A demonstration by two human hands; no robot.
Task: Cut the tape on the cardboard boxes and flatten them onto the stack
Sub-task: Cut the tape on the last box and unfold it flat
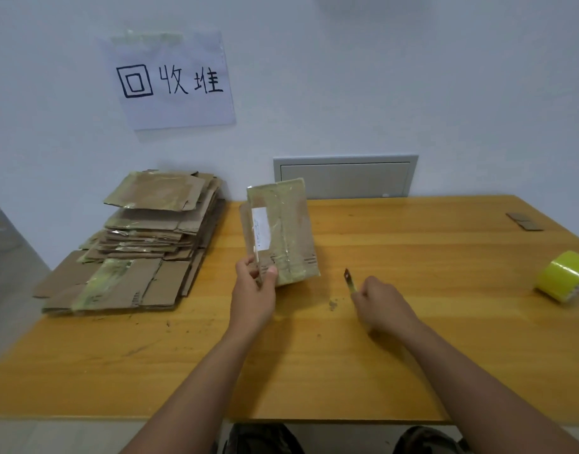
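The person's left hand (253, 283) pinches the near corner of a small cardboard box (280, 232), thumb on the front, and holds it up over the middle of the wooden table (412, 322). The box is wrapped in shiny tape, so it may be slippery. It looks light and thin and could bend, so holding it by an edge seems best. The right hand (381, 304) is curled around a small knife (349, 279) with its blade pointing up, just right of the box. The stack (144, 247) of flat boxes sits on the far left.
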